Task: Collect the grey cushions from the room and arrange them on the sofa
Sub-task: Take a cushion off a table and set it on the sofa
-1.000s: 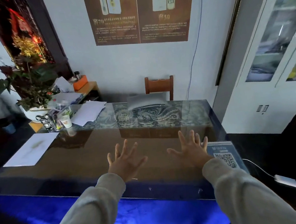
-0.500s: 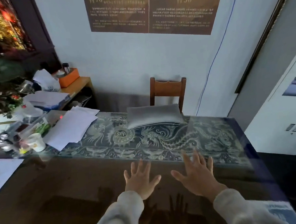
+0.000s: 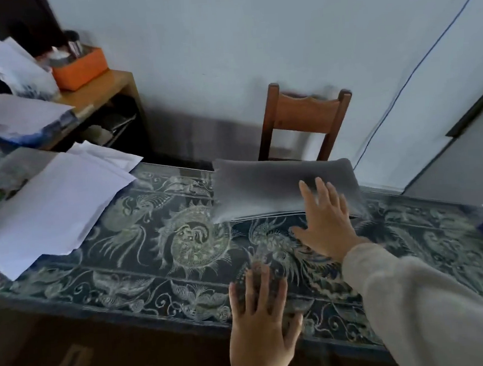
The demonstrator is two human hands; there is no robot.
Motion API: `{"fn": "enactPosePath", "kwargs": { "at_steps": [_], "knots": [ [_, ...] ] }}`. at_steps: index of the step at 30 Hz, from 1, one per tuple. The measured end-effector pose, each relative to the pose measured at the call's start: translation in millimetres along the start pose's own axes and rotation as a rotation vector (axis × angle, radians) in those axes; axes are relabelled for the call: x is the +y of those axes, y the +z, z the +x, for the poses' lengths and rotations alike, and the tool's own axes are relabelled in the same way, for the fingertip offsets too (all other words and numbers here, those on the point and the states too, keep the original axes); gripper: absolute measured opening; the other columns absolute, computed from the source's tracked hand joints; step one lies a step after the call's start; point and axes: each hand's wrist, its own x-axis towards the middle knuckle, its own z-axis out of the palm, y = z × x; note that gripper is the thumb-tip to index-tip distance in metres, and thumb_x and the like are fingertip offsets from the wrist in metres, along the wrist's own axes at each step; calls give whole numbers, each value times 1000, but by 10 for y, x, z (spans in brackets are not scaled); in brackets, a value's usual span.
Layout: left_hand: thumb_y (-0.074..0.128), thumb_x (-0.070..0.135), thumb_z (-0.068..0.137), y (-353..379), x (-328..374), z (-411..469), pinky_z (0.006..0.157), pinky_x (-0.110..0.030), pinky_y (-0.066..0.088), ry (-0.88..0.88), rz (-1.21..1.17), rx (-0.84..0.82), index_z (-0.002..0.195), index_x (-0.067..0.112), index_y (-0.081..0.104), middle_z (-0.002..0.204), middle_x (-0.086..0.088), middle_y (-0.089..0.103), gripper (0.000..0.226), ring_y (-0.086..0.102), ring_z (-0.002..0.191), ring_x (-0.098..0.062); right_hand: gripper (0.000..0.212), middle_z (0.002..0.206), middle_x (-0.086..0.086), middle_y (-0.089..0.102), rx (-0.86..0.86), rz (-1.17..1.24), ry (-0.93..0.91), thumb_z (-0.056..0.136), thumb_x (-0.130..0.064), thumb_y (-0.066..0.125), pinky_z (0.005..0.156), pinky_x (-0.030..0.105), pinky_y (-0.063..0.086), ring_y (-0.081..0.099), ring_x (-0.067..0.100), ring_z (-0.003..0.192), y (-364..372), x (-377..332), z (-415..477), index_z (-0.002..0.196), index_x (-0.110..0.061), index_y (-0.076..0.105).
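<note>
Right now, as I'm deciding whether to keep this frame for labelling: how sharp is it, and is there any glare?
Head view: motion blur softens the grey cushion, the chair and the fingers of the right hand; the left hand and the pattern on the table are somewhat crisper; the light is dim and flat, with no hard glare on the table.
</note>
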Motion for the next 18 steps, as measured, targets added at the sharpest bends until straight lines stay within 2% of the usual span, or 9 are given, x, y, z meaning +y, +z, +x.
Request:
{"fn": "enactPosePath", "kwargs": {
  "at_steps": [3,6,10,15,18],
  "knots": [
    [54,70,90,98,21,31,112,-67,27,-18,29,-8,145,28,64,162,-12,46,71,46,144,-46,124,172,17,-16,38,-104,-64,85,-45,80,125,63,2,-12,41,158,121,-54,361,165,-23,-12],
    [58,73,83,132,29,95,108,-71,30,-39,46,-51,141,27,68,158,-14,51,75,50,140,-48,135,172,18,-5,77,-120,-54,79,-55,83,121,65,-4,-6,41,159,236,-55,603,165,-25,-17],
    [60,74,80,159,22,128,105,-72,32,-46,38,-41,139,27,70,155,-15,54,76,54,137,-48,115,165,13,29,167,-155,-27,85,-45,81,122,65,12,24,36,153,349,-51,653,168,-24,3],
    [57,73,86,89,28,99,108,-73,28,-21,-54,-62,145,25,65,160,-17,48,76,47,143,-49,99,153,14,48,203,-227,-127,89,-21,77,119,52,26,45,35,136,222,-13,415,167,-18,17],
    [51,70,94,14,12,96,111,-70,24,1,-83,-20,150,25,60,163,-16,44,72,42,147,-47,95,143,17,58,233,-195,-185,83,-11,81,113,51,36,55,38,125,82,-10,-3,164,-15,32]
  ]
}}
